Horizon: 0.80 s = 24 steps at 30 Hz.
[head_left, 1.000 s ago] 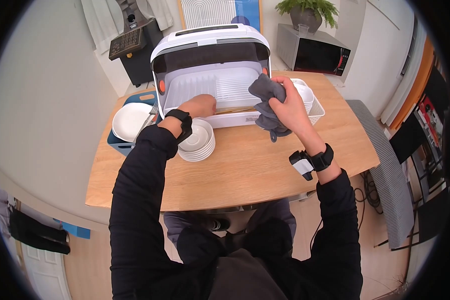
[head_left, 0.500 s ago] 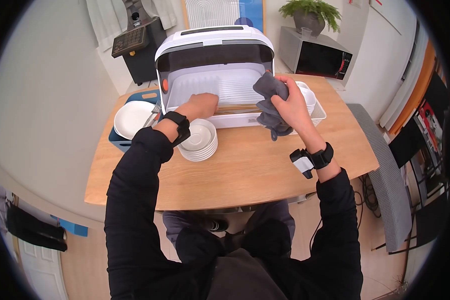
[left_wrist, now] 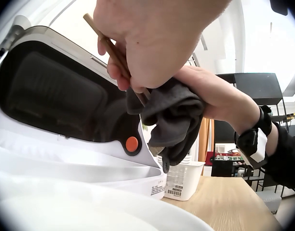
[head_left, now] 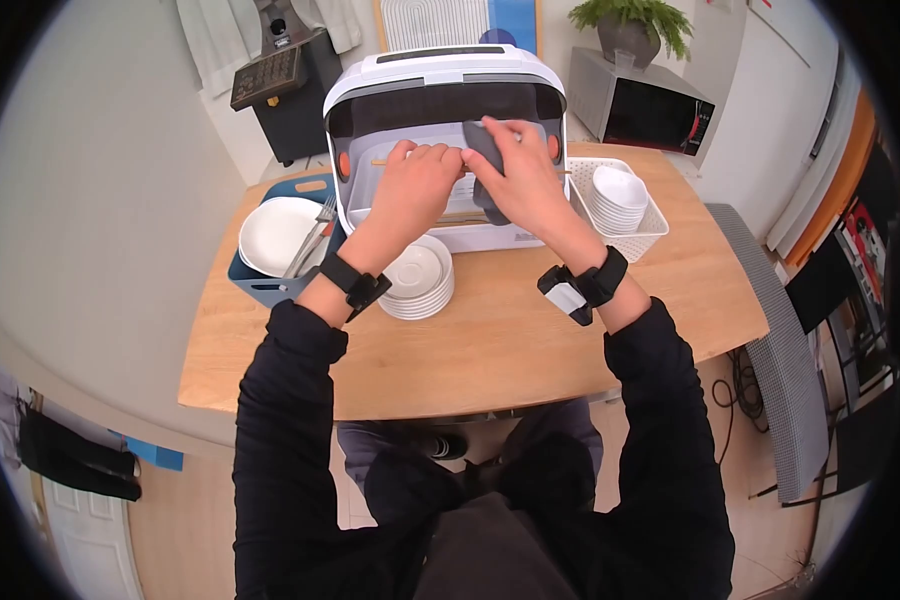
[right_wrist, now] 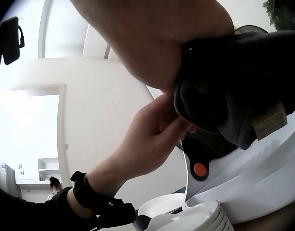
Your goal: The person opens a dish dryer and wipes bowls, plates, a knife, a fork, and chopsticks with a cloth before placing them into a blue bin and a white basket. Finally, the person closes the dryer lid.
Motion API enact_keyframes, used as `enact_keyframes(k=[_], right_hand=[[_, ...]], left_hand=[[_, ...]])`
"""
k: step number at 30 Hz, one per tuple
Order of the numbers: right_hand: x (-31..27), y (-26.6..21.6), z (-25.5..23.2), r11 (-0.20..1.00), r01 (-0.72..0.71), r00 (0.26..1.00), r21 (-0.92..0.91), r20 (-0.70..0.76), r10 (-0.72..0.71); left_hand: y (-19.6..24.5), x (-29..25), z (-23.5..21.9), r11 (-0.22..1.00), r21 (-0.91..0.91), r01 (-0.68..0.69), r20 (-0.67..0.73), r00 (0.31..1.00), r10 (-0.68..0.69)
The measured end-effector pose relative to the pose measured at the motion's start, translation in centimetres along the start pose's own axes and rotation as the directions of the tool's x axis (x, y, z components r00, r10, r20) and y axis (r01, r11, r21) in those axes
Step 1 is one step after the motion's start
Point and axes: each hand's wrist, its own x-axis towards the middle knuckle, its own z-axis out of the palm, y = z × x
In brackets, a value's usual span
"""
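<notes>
In front of the raised-lid dish box (head_left: 445, 75), my left hand (head_left: 420, 185) pinches a wooden chopstick (left_wrist: 111, 50). My right hand (head_left: 530, 190) grips a dark grey cloth (left_wrist: 174, 118), folded around the same chopstick. Both hands are close together, their fingertips almost meeting above the box's front. The stick's left end pokes out past the left fingers, and its middle is hidden by the cloth and hands. More chopsticks (head_left: 460, 218) lie in the box's front slot. Just before the box is a stack of white saucers (head_left: 415, 290).
On the left, a blue basket (head_left: 270, 291) holds white plates (head_left: 278, 235) and cutlery, including a fork (head_left: 326, 212). A white basket (head_left: 652, 226) with stacked bowls (head_left: 620, 190) stands to the right of the box. Behind are a microwave (head_left: 650, 115) and a potted fern (head_left: 630, 25).
My left hand has come up out of the box's front with a chopstick. The right hand has moved left with the cloth, from beside the box to the chopstick.
</notes>
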Motion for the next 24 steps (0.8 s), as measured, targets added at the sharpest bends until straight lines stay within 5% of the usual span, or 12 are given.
enact_keyframes(k=[6, 9, 12, 18, 24], right_hand=[[-0.7, 0.6, 0.6, 0.989, 0.141, 0.945, -0.042, 0.303, -0.121], [-0.6, 2.2, 1.0, 0.966, 0.255, 0.899, 0.032, 0.361, -0.249], [-0.8, 1.1, 0.0, 0.96, 0.262, 0.884, -0.102, 0.424, -0.196], [-1.3, 0.6, 0.4, 0.967, 0.16, 0.92, -0.197, 0.385, -0.074], [-1.0, 1.8, 0.4, 0.916, 0.286, 0.936, -0.282, 0.285, -0.205]], left_hand=[[-0.6, -1.6, 0.3, 0.999, -0.037, -0.002, -0.094, 0.996, -0.002], [-1.2, -2.3, 0.0, 0.994, -0.109, 0.012, 0.01, 1.0, -0.011], [-1.1, -2.7, -0.6, 0.99, -0.137, 0.014, 0.016, 1.0, -0.011], [-0.2, -3.5, -1.3, 0.998, -0.009, 0.065, -0.094, 0.993, -0.066], [-0.8, -3.7, -3.3, 0.971, -0.04, 0.236, 0.044, 0.971, -0.234]])
